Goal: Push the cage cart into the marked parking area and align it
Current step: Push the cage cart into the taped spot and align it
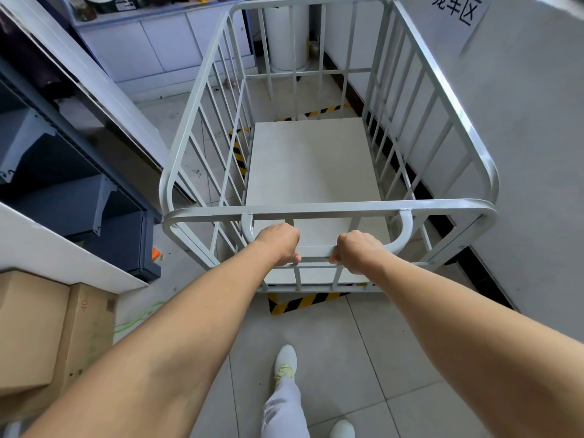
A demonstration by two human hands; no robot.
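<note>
I hold the handle (316, 250) of the cage cart (319, 172) with both my hands. My left hand (279, 243) is on the left part of the handle and its fingers are closed around the bar, with the thumb tip showing under it. My right hand (357, 249) is on the right part of the same bar, just beside the left one, and its fingers are also wrapped tight on the bar. The cart stands in front of me, and its flat grey floor is bare. Yellow and black striped tape (303, 301) lies on the tiled floor just under the near edge of the cart; more of this tape shows through the bars at the left side of the cart and beyond its far end. The right side of the cart is near the white wall (521, 153), where a paper sign (458, 9) hangs above the cart. Left of the cart is dark shelving (63, 172), and nearer to me a cardboard box (47, 336). My shoe (285, 363) is on the tiles behind the cart.
</note>
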